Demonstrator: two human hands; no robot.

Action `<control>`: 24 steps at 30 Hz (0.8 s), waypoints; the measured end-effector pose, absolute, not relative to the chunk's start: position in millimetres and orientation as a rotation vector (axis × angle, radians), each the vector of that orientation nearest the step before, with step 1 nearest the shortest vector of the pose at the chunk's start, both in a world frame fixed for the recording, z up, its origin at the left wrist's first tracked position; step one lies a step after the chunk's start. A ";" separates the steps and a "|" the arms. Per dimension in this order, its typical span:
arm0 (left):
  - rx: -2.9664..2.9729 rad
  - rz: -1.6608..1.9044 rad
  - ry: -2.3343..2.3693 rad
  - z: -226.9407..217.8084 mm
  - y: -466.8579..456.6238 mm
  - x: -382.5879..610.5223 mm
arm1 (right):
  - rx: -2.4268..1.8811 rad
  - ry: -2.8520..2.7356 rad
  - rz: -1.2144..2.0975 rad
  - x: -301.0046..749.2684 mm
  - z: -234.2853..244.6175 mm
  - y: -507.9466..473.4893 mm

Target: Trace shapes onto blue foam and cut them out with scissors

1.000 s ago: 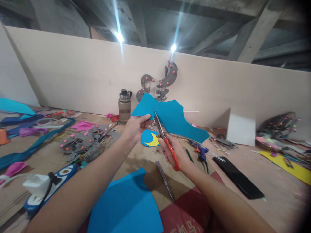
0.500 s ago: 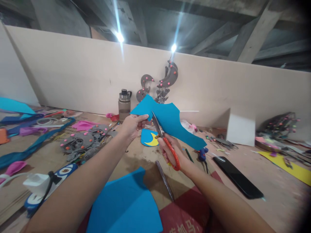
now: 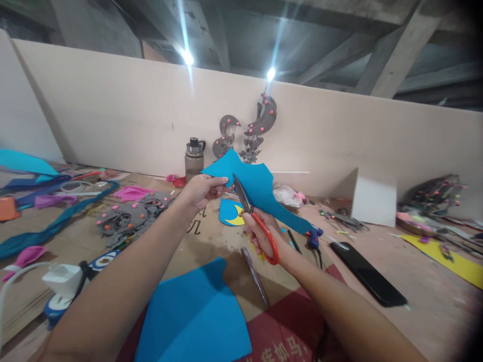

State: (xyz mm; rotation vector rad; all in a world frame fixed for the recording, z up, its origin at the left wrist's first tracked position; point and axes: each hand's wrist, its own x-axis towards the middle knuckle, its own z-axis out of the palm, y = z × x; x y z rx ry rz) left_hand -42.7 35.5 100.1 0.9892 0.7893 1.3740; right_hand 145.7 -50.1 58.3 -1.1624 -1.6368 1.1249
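My left hand (image 3: 204,190) pinches the left part of a blue felt-like sheet (image 3: 256,180), holding it up above the work surface. Red-handled scissors (image 3: 266,236) are gripped in my right hand (image 3: 260,230), their blades against the sheet's lower edge close to my left fingertips. The sheet has an irregular outline, with a long strip trailing down to the right. Below it lies a small blue piece bearing a yellow crescent (image 3: 234,216). A larger blue sheet (image 3: 192,317) rests nearer to me, with a pen (image 3: 255,276) at its right.
A phone (image 3: 368,274) and a blue glue gun (image 3: 314,238) lie on the right. Grey felt pieces with pink dots (image 3: 130,216) and a power strip with a white plug (image 3: 62,279) are at left. A bottle (image 3: 193,161) stands by the back panel.
The blue sheet's right side and trailing strip have shifted slightly left. My left hand has moved a little left, and the scissors remain at nearly the same place on the sheet.
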 end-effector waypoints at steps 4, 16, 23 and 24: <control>1.025 1.325 0.796 100.9 35.4 -47.7 | -1.165 -1.647 1.138 146.6 56.3 -50.3; 1.052 1.236 0.835 100.0 38.5 -52.5 | -1.178 -1.624 1.165 142.6 60.3 -55.9; 1.042 1.233 0.810 99.9 37.8 -51.1 | -1.175 -1.579 1.188 138.9 61.1 -57.0; 1.038 1.237 0.805 98.9 38.6 -51.3 | -1.168 -1.587 1.183 139.3 60.7 -56.7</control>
